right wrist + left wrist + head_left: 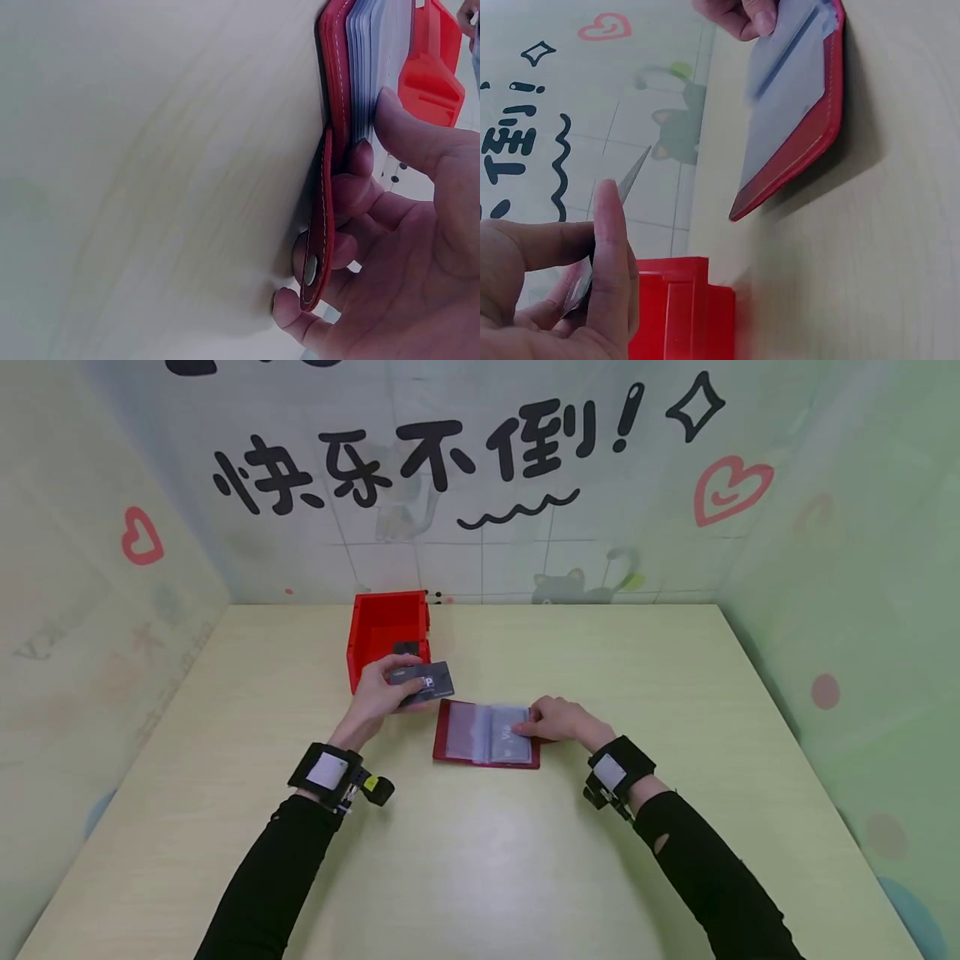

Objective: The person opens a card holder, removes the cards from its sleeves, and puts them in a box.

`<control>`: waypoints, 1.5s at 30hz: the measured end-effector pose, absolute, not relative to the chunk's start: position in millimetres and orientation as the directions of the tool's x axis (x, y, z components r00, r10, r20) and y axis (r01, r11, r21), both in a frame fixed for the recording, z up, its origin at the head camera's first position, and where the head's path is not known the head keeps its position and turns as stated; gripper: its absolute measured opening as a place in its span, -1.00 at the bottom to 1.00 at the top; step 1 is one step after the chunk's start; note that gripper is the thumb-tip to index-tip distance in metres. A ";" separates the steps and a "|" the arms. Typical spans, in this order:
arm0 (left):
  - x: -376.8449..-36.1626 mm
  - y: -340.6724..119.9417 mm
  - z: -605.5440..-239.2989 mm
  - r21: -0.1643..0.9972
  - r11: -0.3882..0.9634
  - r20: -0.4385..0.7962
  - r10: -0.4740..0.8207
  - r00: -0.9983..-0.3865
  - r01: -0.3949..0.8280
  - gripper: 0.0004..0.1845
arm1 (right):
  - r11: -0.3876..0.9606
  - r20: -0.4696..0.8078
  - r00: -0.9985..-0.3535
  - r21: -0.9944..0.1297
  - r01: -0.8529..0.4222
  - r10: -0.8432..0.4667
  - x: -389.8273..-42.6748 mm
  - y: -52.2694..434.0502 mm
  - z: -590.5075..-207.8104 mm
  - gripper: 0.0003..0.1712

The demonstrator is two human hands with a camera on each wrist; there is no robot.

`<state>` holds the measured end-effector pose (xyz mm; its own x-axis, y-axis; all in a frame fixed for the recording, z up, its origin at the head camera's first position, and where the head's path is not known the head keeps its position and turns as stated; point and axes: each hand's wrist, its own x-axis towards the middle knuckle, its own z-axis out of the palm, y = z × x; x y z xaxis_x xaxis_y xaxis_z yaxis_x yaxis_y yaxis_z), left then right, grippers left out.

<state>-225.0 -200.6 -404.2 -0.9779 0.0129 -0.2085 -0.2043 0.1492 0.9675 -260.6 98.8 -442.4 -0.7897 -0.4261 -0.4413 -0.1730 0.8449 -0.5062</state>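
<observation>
Head view shows the left hand [377, 690] pinching a dark grey, rectangular plastic card [441, 679] at one end, apparently to leave its far end free; the left wrist view has it edge-on, so it could be more than one. The right hand [567, 721] pinches clear plastic sleeves [510, 745], thumb on top, probably to keep them from falling shut. Left of that grip, the red leather-like card holder [441, 739] lies spread, its snap strap [324, 217] beside the right fingers. Beyond the left grip stands an open red plastic box [381, 614].
</observation>
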 end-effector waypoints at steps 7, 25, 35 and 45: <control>-232.8 -220.7 -388.1 0.977 0.158 -0.121 -0.136 -0.983 -0.142 -0.51 | 0.851 -0.438 -0.796 -0.495 -0.175 -0.418 -258.4 99.1 -441.8 -0.53; -272.1 -231.6 -395.1 0.852 0.484 -0.017 -0.357 -0.934 -0.201 -0.63 | 0.859 -0.425 -0.810 -0.480 -0.177 -0.404 -256.6 98.7 -446.6 -0.52; -288.5 -222.8 -396.4 0.797 0.530 -0.217 -0.198 -0.956 -0.291 -0.53 | 0.862 -0.419 -0.814 -0.473 -0.182 -0.402 -257.9 100.3 -447.1 -0.53; -292.5 -208.8 -405.1 0.666 0.697 -0.234 -0.143 -0.962 -0.265 -0.57 | 0.858 -0.416 -0.813 -0.479 -0.186 -0.408 -254.5 99.9 -443.4 -0.54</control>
